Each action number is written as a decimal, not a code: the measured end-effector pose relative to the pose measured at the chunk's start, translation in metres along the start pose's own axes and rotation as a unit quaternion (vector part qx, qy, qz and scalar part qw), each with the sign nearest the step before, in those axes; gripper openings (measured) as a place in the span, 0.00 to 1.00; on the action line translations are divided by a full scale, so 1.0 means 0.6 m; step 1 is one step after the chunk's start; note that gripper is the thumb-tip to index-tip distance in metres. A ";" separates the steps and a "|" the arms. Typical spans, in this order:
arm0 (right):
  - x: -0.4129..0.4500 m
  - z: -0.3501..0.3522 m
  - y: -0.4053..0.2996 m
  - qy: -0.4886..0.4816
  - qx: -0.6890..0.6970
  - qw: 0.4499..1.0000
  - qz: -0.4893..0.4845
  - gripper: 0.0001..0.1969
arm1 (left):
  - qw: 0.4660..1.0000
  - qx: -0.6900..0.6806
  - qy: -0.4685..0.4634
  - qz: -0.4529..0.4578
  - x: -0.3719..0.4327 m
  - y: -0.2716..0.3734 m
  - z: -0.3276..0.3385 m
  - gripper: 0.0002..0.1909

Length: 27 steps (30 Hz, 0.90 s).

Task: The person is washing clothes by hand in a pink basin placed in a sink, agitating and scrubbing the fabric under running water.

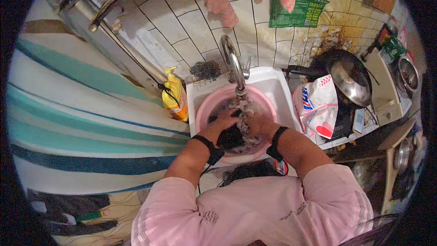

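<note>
A pink plastic basin (202, 112) sits in a white sink (279, 90), under a curved chrome faucet (235, 65) with water running. In the basin lies dark wet fabric (230, 138). My left hand (222, 123) is in the basin at the left of the stream, against the dark fabric; its fingertips are hard to make out. Just right of the stream is my right hand (259, 124), partly under splashing water, its fingers blurred. Whether either hand grips the fabric cannot be told. Each wrist wears a black band.
A yellow pump bottle (175, 97) stands left of the sink, and a wire rack with a dark scrubber (205, 70) behind it. To the right are a white and red plastic bag (315, 107), a black wok (322, 63) with a metal lid (351, 83), and a phone (358, 121).
</note>
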State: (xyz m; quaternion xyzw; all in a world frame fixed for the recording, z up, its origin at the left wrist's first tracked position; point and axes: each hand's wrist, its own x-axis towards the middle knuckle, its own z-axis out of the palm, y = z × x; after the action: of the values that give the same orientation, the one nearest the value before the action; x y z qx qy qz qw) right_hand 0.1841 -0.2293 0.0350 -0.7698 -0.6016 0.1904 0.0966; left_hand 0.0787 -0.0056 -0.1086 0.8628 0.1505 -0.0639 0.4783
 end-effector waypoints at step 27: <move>-0.037 0.003 -0.024 -0.322 -0.053 0.945 -0.031 0.23 | 0.943 0.303 -0.081 0.107 -0.131 0.282 -0.021 0.21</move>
State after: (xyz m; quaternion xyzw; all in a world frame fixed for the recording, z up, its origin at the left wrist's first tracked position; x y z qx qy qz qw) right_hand 0.1660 -0.2470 0.0426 -0.6521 -0.6338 0.3926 -0.1376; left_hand 0.0579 -0.0949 0.0544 0.9700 -0.0089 -0.1243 0.2085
